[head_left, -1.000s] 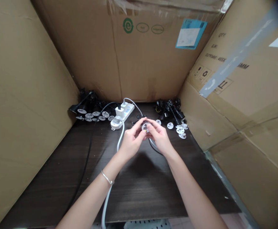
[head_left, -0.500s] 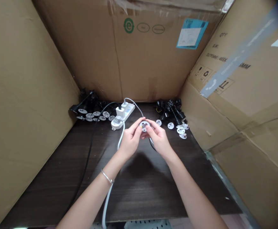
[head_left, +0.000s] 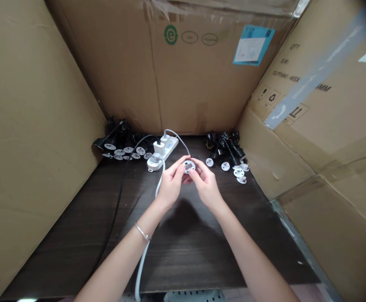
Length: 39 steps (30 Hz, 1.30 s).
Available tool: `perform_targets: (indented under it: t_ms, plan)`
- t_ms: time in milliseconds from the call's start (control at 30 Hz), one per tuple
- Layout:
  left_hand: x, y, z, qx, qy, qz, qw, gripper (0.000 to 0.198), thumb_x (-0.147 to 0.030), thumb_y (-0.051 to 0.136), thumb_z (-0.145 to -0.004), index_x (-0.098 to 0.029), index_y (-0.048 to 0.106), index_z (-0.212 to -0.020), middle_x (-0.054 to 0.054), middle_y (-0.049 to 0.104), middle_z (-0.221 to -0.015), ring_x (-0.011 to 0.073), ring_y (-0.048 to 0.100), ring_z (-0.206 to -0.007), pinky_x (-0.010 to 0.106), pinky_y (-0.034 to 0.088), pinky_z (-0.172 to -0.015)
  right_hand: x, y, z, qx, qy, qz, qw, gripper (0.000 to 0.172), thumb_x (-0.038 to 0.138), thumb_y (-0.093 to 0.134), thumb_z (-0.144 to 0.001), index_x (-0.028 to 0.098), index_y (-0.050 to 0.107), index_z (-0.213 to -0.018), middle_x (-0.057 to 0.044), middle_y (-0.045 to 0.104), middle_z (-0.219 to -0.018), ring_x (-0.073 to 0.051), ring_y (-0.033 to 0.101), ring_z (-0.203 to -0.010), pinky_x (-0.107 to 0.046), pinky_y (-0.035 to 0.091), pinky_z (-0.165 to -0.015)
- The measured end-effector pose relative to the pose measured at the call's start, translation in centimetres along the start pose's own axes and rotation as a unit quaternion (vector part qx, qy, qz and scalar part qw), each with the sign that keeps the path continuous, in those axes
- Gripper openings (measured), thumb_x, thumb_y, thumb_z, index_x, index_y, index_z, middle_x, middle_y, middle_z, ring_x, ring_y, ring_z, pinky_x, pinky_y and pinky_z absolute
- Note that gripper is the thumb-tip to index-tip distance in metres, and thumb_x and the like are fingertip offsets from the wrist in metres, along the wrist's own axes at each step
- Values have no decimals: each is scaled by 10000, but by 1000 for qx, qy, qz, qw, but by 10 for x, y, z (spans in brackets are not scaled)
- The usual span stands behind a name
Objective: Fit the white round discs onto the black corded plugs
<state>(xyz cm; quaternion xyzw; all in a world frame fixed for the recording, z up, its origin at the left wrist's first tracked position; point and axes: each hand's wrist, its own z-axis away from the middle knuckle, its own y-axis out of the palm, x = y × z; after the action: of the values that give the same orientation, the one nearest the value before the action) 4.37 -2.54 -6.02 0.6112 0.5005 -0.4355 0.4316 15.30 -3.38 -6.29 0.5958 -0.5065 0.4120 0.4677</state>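
Note:
A round white plastic disc (head_left: 188, 166) with a dark centre is held up between both hands, above the dark table. My left hand (head_left: 171, 184) pinches its left edge with the thumb and fingers. My right hand (head_left: 206, 184) grips its right side, and the fingertips cover part of the rim. Below the disc, a white cable (head_left: 142, 260) runs past my left wrist and toward a white power strip (head_left: 170, 147). A thin silver bangle (head_left: 143, 232) circles my left wrist.
Cardboard walls (head_left: 38, 105) enclose the dark wooden table (head_left: 76, 247) on three sides. Black plastic parts (head_left: 223, 144) and loose white discs (head_left: 237, 172) lie at the back right. More black parts (head_left: 116, 133) and white discs (head_left: 128, 150) lie back left. A black cable (head_left: 116, 209) crosses the table's left.
The disc sits a little higher and shows more of its face, with my fingers less over it. My hands have eased slightly apart. The whole view has shifted slightly.

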Motion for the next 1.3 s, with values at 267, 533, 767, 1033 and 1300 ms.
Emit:
perform_targets:
  t_ms: [267,533,767,1033,1300]
  plan:
    - [7,0,5,19,57,-133,989,418,-363,428,-861,-177,526,-1223,72,654,-1042,189,614,-889,263,516,-733,1,-2,0,-40,-22,33,998,261,398,449,-840,206,552,-983,-28,611,-860,-143,584,-676,-248,495,-555]
    - [8,5,6,39,71,-92,993,462,-261,489,-832,-214,438,-1288,67,578,-1176,184,588,-972,289,491,-839,-3,-3,-3,-59,-47,61,995,294,392,448,-848,217,560,-1055,-47,597,-1016,-157,572,-857,-251,480,-683]
    - [4,6,9,51,82,-139,986,478,-291,527,-814,-201,457,-1277,15,613,-750,125,576,-676,253,498,-701,0,-7,-5,-77,-7,-32,997,270,424,547,-788,181,631,-871,24,545,-658,-60,446,-479,-177,372,-412]
    - [2,8,8,-39,53,-68,996,351,-350,434,-865,-195,567,-1150,52,665,-922,128,608,-712,212,497,-618,2,0,-3,-33,30,-85,995,340,403,604,-739,192,622,-1004,11,622,-681,-98,557,-503,-215,456,-451]
    - [3,9,8,-27,65,-46,996,352,-331,447,-866,-206,545,-1180,57,582,-1201,178,572,-1039,265,478,-856,3,4,3,-90,-6,-10,996,392,413,535,-796,189,614,-1108,-55,669,-996,-133,607,-630,-266,529,-551]
